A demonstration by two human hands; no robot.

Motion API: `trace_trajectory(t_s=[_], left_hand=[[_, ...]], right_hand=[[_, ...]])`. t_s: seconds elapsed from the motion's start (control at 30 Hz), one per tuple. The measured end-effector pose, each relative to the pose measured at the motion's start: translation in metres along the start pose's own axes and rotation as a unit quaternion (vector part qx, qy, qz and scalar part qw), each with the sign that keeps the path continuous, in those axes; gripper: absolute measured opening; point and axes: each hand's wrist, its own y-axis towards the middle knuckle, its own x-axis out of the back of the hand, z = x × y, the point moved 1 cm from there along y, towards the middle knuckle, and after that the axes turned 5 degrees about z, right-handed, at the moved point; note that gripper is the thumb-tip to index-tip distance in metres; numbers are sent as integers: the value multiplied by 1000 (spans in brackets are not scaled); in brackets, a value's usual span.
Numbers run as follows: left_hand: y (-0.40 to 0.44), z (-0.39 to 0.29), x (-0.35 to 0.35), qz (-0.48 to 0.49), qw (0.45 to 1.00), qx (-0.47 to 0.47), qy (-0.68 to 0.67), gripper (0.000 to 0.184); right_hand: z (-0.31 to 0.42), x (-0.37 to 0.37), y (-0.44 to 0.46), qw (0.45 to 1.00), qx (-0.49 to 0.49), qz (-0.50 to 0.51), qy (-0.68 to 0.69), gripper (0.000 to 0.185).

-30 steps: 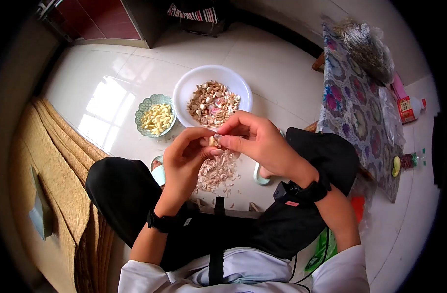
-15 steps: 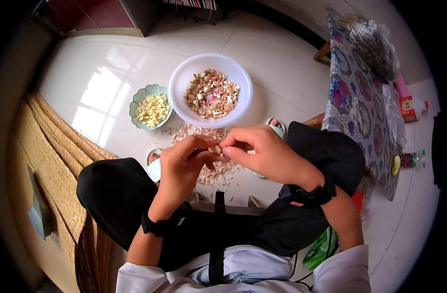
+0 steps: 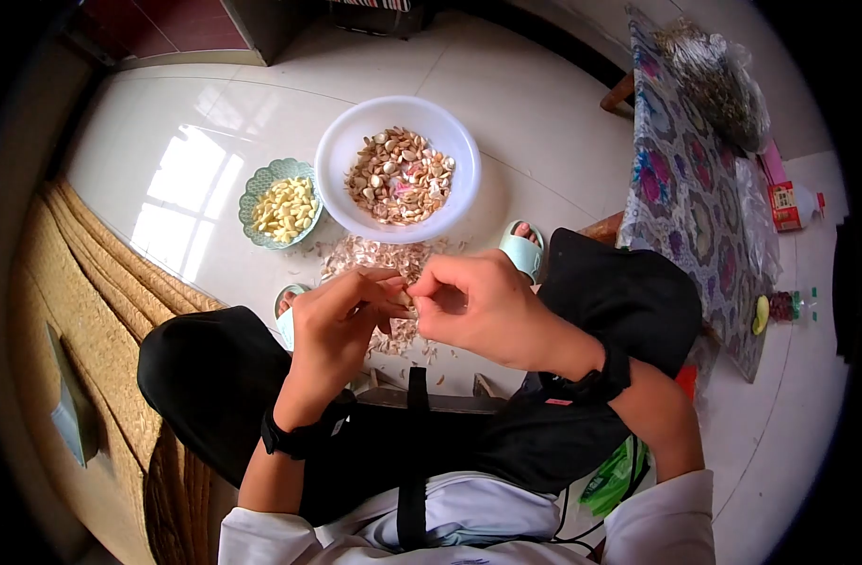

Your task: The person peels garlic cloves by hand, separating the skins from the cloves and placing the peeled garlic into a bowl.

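Note:
My left hand (image 3: pixel 341 315) and my right hand (image 3: pixel 473 306) meet over the floor, fingertips together around a small garlic clove (image 3: pixel 405 299), mostly hidden by the fingers. The left fingers are curled on it, and the right thumb and forefinger pinch at its side. Beyond my hands stands a white basin (image 3: pixel 469 179) of unpeeled cloves (image 3: pixel 398 179). Left of the basin, a green scalloped bowl (image 3: pixel 249 218) contains pale peeled cloves (image 3: pixel 285 209). Papery skins (image 3: pixel 374 254) lie scattered on the floor beneath my hands.
Rolled woven mats (image 3: pixel 92 377) lie at the left, with a blue-grey object (image 3: pixel 71 414) on them. A low table with a flowered cloth (image 3: pixel 681 188) stands at the right. Slippered feet (image 3: pixel 522 250) flank the skins. A green bag (image 3: pixel 615 478) lies by my right leg.
The view has shifted, so the basin and bowl sit slightly further left and higher. My right fingers have curled more tightly, and the clove is now more hidden.

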Motion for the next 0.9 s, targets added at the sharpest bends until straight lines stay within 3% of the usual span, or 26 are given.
trace_trajectory(t_s=[0.17, 0.33, 0.37, 0.47, 0.6, 0.77, 0.9], left_hand=[[-1, 1, 0, -13, 999, 3, -29, 14], [1, 3, -3, -52, 956, 75, -280, 14], [3, 4, -2, -48, 938, 82, -334, 14], [10, 9, 4, -113, 894, 57, -431, 17], [13, 10, 11, -155, 861, 33, -482, 22], [6, -1, 7, -119, 955, 19, -273, 20], [5, -1, 2, -107, 989, -76, -74, 22]], right_hand=[[1, -6, -1, 999, -10, -41, 16, 7], [4, -6, 1, 982, -72, -68, 160, 5], [3, -7, 3, 971, -44, -111, 205, 7], [4, -6, 0, 967, -54, -117, 222, 6], [11, -2, -4, 998, 18, -17, -61, 5], [2, -1, -6, 990, 5, 45, -137, 12], [1, -1, -3, 995, -44, -44, 82, 21]])
